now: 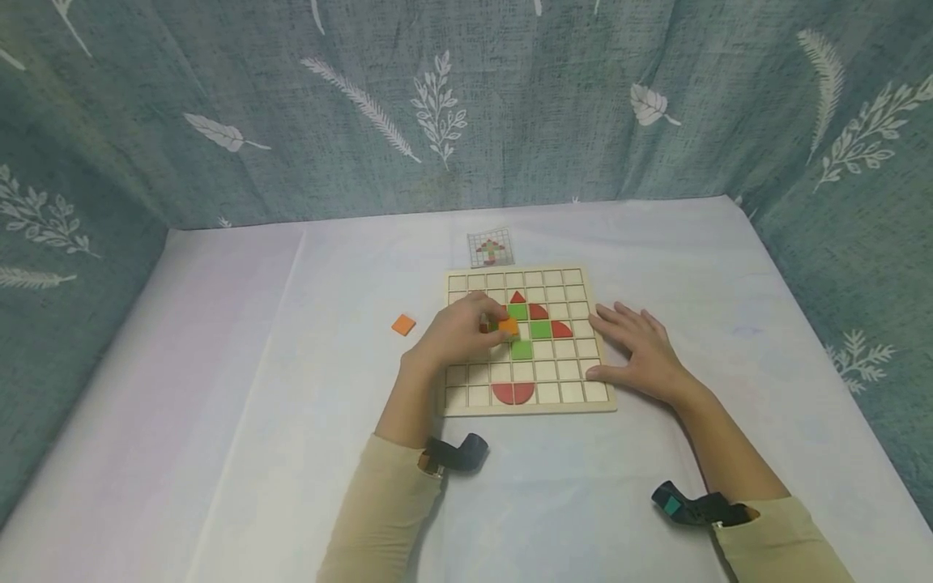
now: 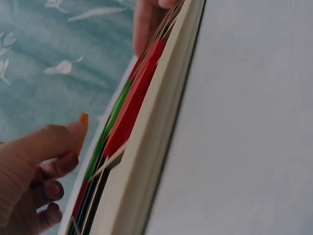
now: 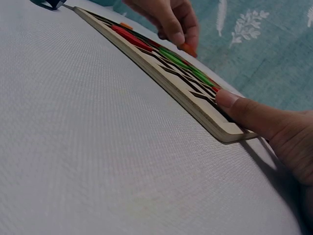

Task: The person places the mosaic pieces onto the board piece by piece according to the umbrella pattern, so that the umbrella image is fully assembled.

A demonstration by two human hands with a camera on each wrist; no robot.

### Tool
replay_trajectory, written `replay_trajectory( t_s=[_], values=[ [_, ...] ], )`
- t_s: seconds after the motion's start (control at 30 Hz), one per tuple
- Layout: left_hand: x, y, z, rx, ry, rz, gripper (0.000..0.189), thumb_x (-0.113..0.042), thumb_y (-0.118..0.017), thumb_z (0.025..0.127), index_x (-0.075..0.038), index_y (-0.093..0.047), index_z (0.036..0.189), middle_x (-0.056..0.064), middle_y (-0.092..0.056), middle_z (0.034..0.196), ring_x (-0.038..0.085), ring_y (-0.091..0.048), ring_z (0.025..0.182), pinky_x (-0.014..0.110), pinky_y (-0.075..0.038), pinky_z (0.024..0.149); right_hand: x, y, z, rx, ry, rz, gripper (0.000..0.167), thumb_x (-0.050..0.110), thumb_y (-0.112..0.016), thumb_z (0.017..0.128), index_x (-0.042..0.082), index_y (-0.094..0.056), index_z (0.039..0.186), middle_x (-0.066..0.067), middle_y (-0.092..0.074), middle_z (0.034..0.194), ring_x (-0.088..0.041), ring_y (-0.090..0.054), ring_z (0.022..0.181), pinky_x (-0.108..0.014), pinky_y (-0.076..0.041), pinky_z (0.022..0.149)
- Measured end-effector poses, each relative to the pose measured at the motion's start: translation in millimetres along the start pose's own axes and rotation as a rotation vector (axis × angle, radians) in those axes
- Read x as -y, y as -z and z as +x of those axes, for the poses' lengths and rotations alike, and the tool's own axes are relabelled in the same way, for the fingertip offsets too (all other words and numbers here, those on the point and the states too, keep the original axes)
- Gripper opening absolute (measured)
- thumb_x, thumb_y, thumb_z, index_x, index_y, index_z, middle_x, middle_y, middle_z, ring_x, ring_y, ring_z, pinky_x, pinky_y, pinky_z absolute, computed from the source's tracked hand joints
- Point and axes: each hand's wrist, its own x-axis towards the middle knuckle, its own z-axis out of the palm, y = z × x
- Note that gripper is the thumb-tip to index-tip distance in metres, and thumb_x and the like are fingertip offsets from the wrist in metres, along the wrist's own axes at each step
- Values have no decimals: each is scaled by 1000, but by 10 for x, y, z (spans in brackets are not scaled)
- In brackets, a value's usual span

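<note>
A wooden grid board (image 1: 547,371) lies on the table, with green squares (image 1: 521,350), red quarter-circles (image 1: 538,311) and a red triangle (image 1: 517,297) in its cells. Over its middle my left hand (image 1: 459,330) pinches an orange square tile (image 1: 509,327) between thumb and fingertips. The left wrist view shows this tile edge-on, held just above the board. Some pieces at the board's left are hidden under that hand. My right hand (image 1: 641,352) rests at the board's right edge, fingers spread and its thumb (image 3: 227,99) on the rim.
A second orange square tile (image 1: 404,325) lies on the white tablecloth left of the board. Behind the board is a small pattern card (image 1: 491,248) showing a coloured figure on a grid. Two red quarter-circles (image 1: 513,393) sit side by side near the board's front edge.
</note>
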Motion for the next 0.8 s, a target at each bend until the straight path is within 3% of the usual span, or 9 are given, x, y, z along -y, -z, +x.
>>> replay_trajectory(
  t_s=[0.27,0.8],
  values=[
    [-43,-95,41,-11,9,33,29,-28,-69,85,-13,-68,110,-2,-61,105,13,-60,97,32,-48,87,-3,1,2,1,2,2,83,41,-77,72,3,-45,139,-18,-34,149,-36,-16,142,-56,-1,112],
    [-16,-134,44,-68,-10,54,22,-30,-71,85,-16,-72,101,-3,-62,100,15,-55,98,33,-46,85,-20,-7,4,-5,9,5,83,40,-78,72,3,-45,139,-18,-34,149,-36,-17,142,-56,-2,112]
  ],
)
